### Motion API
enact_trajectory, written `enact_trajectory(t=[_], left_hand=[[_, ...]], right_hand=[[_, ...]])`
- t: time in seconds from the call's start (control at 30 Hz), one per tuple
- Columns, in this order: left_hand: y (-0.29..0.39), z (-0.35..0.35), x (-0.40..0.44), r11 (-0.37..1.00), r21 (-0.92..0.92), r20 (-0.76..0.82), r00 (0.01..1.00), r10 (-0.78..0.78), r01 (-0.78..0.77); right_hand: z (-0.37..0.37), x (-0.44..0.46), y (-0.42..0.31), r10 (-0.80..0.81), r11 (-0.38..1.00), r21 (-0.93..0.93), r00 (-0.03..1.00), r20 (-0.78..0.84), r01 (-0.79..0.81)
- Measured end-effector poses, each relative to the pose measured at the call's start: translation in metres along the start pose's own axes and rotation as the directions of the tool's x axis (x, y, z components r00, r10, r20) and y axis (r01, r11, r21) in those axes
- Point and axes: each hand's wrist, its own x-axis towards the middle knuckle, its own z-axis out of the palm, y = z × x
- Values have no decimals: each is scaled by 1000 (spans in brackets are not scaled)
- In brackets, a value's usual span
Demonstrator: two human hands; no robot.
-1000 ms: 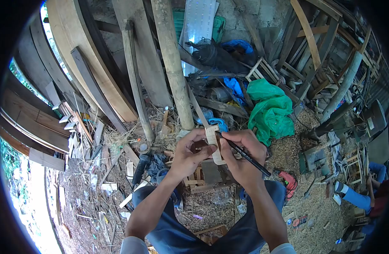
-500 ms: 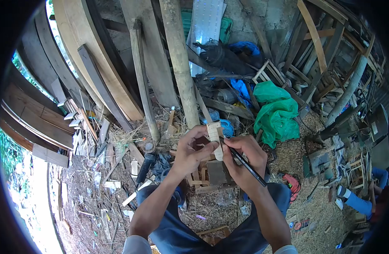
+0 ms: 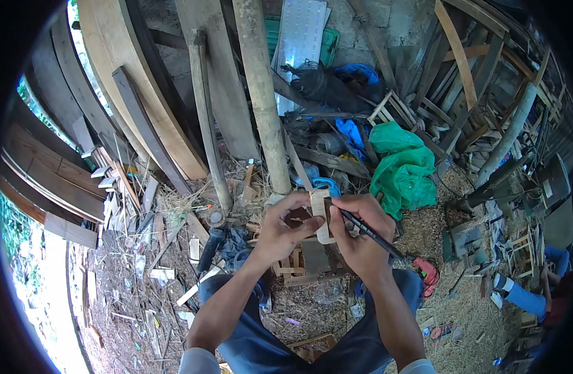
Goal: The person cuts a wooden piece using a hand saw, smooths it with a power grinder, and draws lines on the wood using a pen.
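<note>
In the head view, my left hand (image 3: 283,229) pinches a small pale piece of wood (image 3: 318,203) between thumb and fingers. The wood is flat, with a rounded lower end and thin cross lines on its face. My right hand (image 3: 365,248) grips a dark pen or marker (image 3: 381,240), its tip end close to the wood's right edge. Whether the tip touches the wood I cannot tell. Beneath the hands, between the knees, lies a dark block (image 3: 316,256) among wood scraps.
Wood shavings and offcuts cover the ground. A green plastic sheet (image 3: 402,165) lies ahead to the right, and a red power tool (image 3: 427,275) sits by the right knee. Long planks (image 3: 150,93) lean at the left. A wooden post (image 3: 261,93) stands ahead. Another person's blue-clad leg (image 3: 527,302) shows at right.
The wood piece and my right hand have shifted slightly right and down in view. The pen lies at a flatter angle. Both hands keep their grips.
</note>
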Motion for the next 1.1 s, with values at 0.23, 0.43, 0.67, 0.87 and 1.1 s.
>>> enact_trajectory(t=[0.23,0.43,0.67,0.87,1.1], left_hand=[[10,-13,3,994,-101,-70,997,-43,36],[7,-15,4,992,-127,-76,997,-21,11],[5,-15,2,996,-82,-38,999,13,-16],[10,-21,7,996,-82,-137,990,11,-23],[3,-9,7,998,-54,-83,996,11,-16]], right_hand=[[0,-6,-4,45,995,83,999,23,-47],[3,-4,-4,-18,998,55,999,43,16],[5,-3,-3,-35,999,31,999,29,34],[6,-8,1,-5,1000,-6,988,151,6],[6,2,0,-15,1000,24,999,49,14]])
